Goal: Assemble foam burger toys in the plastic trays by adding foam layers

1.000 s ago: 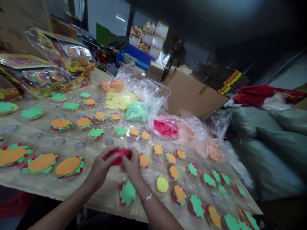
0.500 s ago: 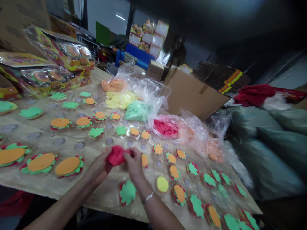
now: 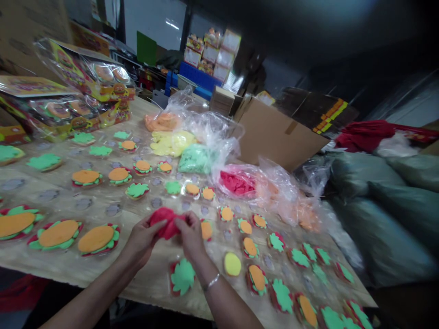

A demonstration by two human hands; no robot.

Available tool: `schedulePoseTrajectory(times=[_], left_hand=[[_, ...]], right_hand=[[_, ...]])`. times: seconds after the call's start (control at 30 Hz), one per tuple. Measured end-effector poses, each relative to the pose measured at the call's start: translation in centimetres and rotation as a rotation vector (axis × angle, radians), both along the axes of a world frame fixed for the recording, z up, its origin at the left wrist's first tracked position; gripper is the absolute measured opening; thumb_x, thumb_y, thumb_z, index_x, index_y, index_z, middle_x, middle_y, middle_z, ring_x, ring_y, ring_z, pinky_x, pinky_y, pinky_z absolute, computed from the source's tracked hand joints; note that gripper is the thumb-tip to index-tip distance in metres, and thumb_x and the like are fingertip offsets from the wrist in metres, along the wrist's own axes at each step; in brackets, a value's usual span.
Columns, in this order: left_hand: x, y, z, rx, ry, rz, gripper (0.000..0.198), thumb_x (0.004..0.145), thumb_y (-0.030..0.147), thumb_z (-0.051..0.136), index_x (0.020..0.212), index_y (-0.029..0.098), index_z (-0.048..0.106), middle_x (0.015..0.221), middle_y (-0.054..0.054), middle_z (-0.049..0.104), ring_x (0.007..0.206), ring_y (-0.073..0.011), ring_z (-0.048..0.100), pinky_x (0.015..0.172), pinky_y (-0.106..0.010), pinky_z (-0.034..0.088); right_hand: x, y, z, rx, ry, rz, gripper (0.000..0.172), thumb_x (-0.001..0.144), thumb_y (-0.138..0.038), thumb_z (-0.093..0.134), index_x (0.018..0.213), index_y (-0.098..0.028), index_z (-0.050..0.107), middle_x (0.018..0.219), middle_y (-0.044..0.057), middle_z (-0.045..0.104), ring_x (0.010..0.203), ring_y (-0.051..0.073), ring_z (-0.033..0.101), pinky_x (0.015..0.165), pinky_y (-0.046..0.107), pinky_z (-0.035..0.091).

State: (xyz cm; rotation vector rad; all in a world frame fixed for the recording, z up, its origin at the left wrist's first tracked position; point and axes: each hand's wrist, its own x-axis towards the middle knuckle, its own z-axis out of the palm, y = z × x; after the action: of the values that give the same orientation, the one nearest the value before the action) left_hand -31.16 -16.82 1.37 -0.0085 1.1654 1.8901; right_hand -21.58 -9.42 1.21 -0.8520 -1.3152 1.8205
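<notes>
Left hand [image 3: 142, 237] and right hand [image 3: 190, 235] pinching red foam piece [image 3: 167, 222], crumpled, long axis across, above table [image 3: 151, 278]

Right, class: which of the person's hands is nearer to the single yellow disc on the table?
Right. The right hand is up and left of the yellow disc, not touching it; the left hand lies farther left, beyond the red foam both hold.

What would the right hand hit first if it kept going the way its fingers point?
The right hand points up-left into the red foam pieces it grips. Just beyond those it would probably meet the left hand, which holds them too, though depth is hard to judge.
</notes>
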Motion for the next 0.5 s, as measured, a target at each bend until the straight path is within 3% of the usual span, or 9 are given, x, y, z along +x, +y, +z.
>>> schedulePoseTrajectory(times=[0.13,0.23,0.33,0.43,0.5], left_hand=[[-0.2,0.1,0.5,0.037,-0.031,0.125,0.025,0.073,0.0,0.063,0.095,0.01,0.069,0.088,-0.007,0.074,0.073,-0.0149,0.069,0.065,-0.02,0.058],[-0.7,0.2,1.2,0.054,-0.021,0.128,0.023,0.073,0.001,0.063,0.093,0.01,0.07,0.085,-0.007,0.074,0.071,-0.0154,0.069,0.063,-0.021,0.058],[-1.4,0.1,1.7,0.045,-0.039,0.154,0.019,0.076,0.0,0.059,0.088,0.01,0.069,0.081,-0.006,0.074,0.068,-0.0146,0.068,0.062,-0.021,0.058],[-2.3,0.1,1.8,0.032,-0.068,0.184,0.02,0.079,-0.002,0.055,0.087,0.01,0.069,0.081,-0.005,0.074,0.068,-0.0135,0.069,0.061,-0.019,0.058],[-2.8,0.0,1.9,0.026,-0.084,0.19,0.022,0.081,-0.003,0.052,0.088,0.01,0.069,0.083,-0.006,0.074,0.069,-0.0133,0.069,0.061,-0.019,0.058]], right_hand=[[-0.4,-0.1,-0.5,-0.126,0.051,-0.052,0.029,0.055,-0.032,0.072,0.072,-0.018,0.053,0.062,-0.006,0.051,0.057,0.008,0.044,0.056,0.02,0.039],[-0.5,-0.1,-0.7,-0.178,-0.04,0.07,0.04,0.05,-0.031,0.08,0.082,-0.016,0.061,0.068,-0.003,0.061,0.058,0.009,0.052,0.057,0.022,0.044],[-0.4,0.3,-0.5,-0.106,-0.115,0.184,0.031,0.052,-0.029,0.079,0.076,-0.015,0.063,0.061,-0.004,0.06,0.052,0.008,0.05,0.051,0.02,0.042],[-0.4,1.2,0.0,-0.027,-0.116,0.165,0.025,0.054,-0.027,0.077,0.07,-0.016,0.062,0.054,-0.007,0.056,0.048,0.006,0.045,0.048,0.017,0.038],[-0.5,1.6,0.2,-0.062,-0.07,0.183,0.027,0.053,-0.028,0.079,0.072,-0.016,0.064,0.058,-0.005,0.061,0.05,0.007,0.049,0.049,0.018,0.04]])
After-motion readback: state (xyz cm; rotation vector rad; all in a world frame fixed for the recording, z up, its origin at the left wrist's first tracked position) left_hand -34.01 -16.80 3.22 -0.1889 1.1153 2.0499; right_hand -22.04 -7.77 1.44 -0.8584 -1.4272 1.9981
